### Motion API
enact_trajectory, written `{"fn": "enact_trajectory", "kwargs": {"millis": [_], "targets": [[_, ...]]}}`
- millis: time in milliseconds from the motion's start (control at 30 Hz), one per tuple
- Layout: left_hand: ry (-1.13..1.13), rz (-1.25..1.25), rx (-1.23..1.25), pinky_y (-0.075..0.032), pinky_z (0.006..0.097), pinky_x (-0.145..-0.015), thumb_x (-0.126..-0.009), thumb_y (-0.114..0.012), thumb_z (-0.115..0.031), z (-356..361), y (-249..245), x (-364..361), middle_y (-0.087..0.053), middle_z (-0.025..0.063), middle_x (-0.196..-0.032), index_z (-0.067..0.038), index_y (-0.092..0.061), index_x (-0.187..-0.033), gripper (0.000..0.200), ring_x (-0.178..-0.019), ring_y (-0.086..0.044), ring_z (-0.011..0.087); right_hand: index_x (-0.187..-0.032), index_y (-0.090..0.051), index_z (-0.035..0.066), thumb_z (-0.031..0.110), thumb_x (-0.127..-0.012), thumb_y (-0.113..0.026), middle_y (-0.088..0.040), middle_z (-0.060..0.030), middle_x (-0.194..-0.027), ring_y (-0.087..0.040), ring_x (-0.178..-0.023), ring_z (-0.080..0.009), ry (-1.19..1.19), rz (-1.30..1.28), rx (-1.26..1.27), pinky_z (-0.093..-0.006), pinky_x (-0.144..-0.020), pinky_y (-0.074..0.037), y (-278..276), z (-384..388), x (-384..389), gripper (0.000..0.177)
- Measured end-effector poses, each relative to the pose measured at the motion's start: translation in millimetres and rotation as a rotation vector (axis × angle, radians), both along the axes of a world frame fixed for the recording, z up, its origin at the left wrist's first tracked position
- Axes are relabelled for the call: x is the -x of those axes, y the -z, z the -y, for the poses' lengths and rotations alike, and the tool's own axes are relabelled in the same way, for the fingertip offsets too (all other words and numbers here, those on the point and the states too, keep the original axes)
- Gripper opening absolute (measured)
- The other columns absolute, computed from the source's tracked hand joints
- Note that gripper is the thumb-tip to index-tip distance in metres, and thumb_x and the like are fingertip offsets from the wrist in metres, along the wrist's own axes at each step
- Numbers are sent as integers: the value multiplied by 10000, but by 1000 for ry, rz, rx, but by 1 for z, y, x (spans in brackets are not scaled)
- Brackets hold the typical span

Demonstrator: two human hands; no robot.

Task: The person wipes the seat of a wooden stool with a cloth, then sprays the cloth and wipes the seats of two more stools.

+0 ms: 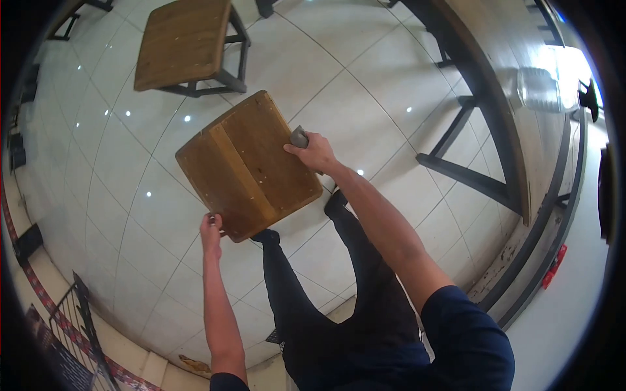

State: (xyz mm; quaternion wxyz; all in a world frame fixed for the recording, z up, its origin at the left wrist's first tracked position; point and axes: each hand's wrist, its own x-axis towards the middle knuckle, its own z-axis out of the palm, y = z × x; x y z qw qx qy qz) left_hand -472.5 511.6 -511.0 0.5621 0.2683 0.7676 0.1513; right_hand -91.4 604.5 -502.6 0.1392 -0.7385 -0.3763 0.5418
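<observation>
A wooden stool (251,176) is in front of me, its brown seat turned at an angle and facing up. A lighter strip runs across the seat, and small pale specks lie on it. My left hand (210,229) is closed at the seat's near left corner, fingers curled round the edge. My right hand (315,154) is closed on a grey wad (299,137) that looks like a folded cloth, at the seat's right edge. The stool's legs are mostly hidden beneath the seat.
A second wooden stool (186,45) with dark legs stands beyond on the tiled floor (365,85). On the right is a long wooden table (486,58) with a clear plastic container (539,89) on it. A metal rack (81,319) is at lower left.
</observation>
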Motion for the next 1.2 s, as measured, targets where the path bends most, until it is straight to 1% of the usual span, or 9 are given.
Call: {"fn": "enact_trajectory", "kwargs": {"millis": [133,267,567,900,967,1033,1100,1133,1200], "targets": [[-25,284,87,-571,391,-705,-980,-625,-209,26,1,-97,-575,10,-1002,-96,-546,-1174,238,-903,-590,168,-1136,-699,56,473,-798,-777,-730,-177,-1026,-695,-981,-332,2,78,-42,-426,-881,-531,-1,18,-93,542],[8,405,181,-602,497,-861,-979,-600,-143,43,1,-205,-530,66,-1219,-75,-463,-1291,348,-1051,-625,261,-1141,-701,68,455,-799,-777,-724,-176,-1066,-684,-1013,-337,15,128,-44,-430,-898,-520,0,27,-193,521],[4,574,236,-584,503,-949,-1020,-485,-27,69,11,-385,-470,128,-1383,-47,-373,-1403,400,-1189,-577,321,-1105,-689,27,406,-842,-731,-694,-227,-1108,-631,-1096,-400,-1,387,-1,-463,-925,-483,-6,18,-335,463],[35,641,212,-594,474,-926,-1013,-542,-66,74,19,-422,-510,150,-1319,-19,-350,-1419,452,-1199,-576,307,-1140,-649,20,446,-824,-754,-683,-230,-1105,-619,-1105,-400,65,430,-72,-471,-950,-468,-6,36,-371,541],[28,561,242,-592,429,-901,-1006,-572,-91,72,11,-420,-526,150,-1277,-9,-386,-1381,426,-1161,-590,279,-1155,-629,15,470,-809,-773,-680,-225,-1122,-623,-1102,-396,171,620,-335,-471,-969,-463,-17,51,-353,590],[36,490,260,-590,384,-876,-999,-601,-116,66,4,-420,-541,150,-1235,1,-422,-1342,405,-1123,-604,251,-1179,-616,8,459,-819,-781,-677,-215,-1154,-636,-1096,-379,268,503,-261,-446,-964,-475,-32,72,-325,601],[334,-141,-115,-541,383,-904,-983,-634,-143,69,-4,-419,-598,118,-1178,-45,-444,-1379,450,-1159,-599,220,-1209,-607,-1,407,-860,-768,-690,-170,-1131,-658,-1051,-297,272,273,-289,-402,-929,-500,-75,90,-291,561],[335,-137,-123,-541,383,-904,-983,-634,-143,62,-18,-420,-598,118,-1178,-45,-444,-1379,450,-1159,-599,220,-1225,-602,0,355,-888,-748,-694,-142,-1099,-657,-1014,-247,359,49,-290,-376,-895,-511,-77,104,-275,512],[7,579,-162,-504,338,-930,-959,-660,-118,39,-63,-417,-620,126,-1166,-42,-498,-1343,424,-1153,-596,186,-1242,-597,0,304,-917,-729,-699,-113,-1068,-657,-976,-198,436,-183,-290,-350,-861,-522,-85,130,-244,464]]}}
